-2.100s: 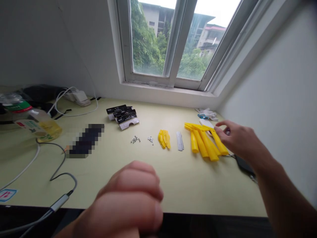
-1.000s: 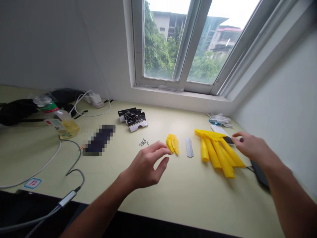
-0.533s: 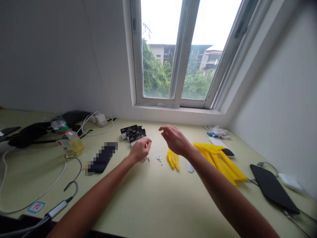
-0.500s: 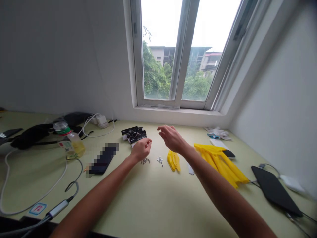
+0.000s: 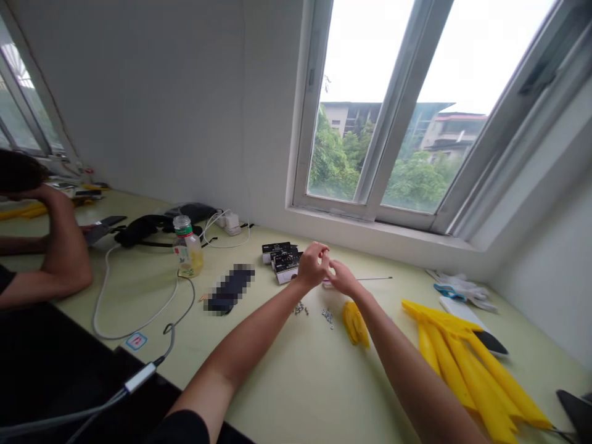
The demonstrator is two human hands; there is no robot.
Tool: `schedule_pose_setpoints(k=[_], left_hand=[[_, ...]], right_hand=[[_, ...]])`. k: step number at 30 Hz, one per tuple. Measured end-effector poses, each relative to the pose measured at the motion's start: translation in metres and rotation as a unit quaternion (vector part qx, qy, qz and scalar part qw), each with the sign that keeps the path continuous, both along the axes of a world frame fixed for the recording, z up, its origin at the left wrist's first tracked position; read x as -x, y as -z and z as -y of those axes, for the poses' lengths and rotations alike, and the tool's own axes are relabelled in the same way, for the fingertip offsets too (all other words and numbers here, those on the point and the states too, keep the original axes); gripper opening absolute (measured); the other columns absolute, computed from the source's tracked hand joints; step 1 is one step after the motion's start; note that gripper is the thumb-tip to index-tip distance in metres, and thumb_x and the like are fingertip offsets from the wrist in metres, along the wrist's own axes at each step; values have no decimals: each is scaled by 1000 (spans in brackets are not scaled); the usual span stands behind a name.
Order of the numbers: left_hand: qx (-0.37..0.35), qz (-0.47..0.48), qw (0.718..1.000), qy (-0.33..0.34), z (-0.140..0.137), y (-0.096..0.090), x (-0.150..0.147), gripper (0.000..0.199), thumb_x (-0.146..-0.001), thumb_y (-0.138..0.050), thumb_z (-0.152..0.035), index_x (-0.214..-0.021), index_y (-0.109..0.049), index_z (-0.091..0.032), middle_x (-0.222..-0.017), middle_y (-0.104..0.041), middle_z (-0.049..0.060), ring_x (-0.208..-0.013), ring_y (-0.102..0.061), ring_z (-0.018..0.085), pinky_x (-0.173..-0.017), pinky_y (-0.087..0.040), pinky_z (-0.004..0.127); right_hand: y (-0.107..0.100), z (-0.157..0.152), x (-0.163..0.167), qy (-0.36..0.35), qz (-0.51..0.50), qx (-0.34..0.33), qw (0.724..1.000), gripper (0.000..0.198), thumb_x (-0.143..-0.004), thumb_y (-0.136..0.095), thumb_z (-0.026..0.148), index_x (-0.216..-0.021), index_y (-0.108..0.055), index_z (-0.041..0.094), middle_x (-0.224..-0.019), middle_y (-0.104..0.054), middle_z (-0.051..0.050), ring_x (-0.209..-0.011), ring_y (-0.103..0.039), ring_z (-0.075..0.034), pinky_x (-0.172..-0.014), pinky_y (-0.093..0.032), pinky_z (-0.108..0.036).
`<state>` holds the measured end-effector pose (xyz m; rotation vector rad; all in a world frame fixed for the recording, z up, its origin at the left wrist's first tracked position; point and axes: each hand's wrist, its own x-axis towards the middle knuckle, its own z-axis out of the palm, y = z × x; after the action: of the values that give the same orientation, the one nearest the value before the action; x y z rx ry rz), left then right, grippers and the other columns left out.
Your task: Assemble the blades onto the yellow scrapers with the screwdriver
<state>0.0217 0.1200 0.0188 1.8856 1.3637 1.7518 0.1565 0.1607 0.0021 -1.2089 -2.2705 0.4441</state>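
My left hand (image 5: 313,266) is raised over the table with its fingers curled in a pinch. Against it, my right hand (image 5: 342,277) has its fingertips closed; anything between the fingers is hidden. Behind the right hand a thin metal rod (image 5: 374,278) lies on the table, its other end partly covered. Below the hands are a small heap of screws (image 5: 301,308) and a cluster of small nuts (image 5: 327,316). Small yellow curved pieces (image 5: 355,324) lie beside my right forearm. Black-and-white small boxes (image 5: 280,256) stand just left of my left hand.
To the right are a large yellow folded item (image 5: 456,345) and white gloves (image 5: 465,287). On the left stand a drink bottle (image 5: 188,250), a dark blurred-out device (image 5: 230,288) and a cable (image 5: 104,296). Another person's arm (image 5: 69,240) rests at the far left.
My hands have come together from being apart, fingertips now meeting. The view has turned left, bringing another person and a second window into sight.
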Motion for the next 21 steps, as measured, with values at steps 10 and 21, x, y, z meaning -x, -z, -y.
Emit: schedule_pose_setpoints(k=[10, 21], left_hand=[[-139, 71, 972, 178, 46, -57, -56, 58, -101, -20, -46, -153, -26, -22, -163, -8, 2, -150, -8, 24, -123, -13, 39], [-105, -178, 888, 410, 109, -119, -18, 60, -93, -36, -64, -135, -56, -27, -149, -43, 8, -138, -37, 32, -109, -38, 51]], right_hand=[[-74, 69, 17, -32, -403, -17, 914, 62, -97, -12, 52, -152, -21, 24, -158, -31, -6, -146, -27, -16, -116, -29, -40], [-123, 138, -16, -287, -298, 8, 910, 40, -94, -49, 45, -132, -53, 34, -143, -48, -5, -125, -53, -24, -102, -47, -45]])
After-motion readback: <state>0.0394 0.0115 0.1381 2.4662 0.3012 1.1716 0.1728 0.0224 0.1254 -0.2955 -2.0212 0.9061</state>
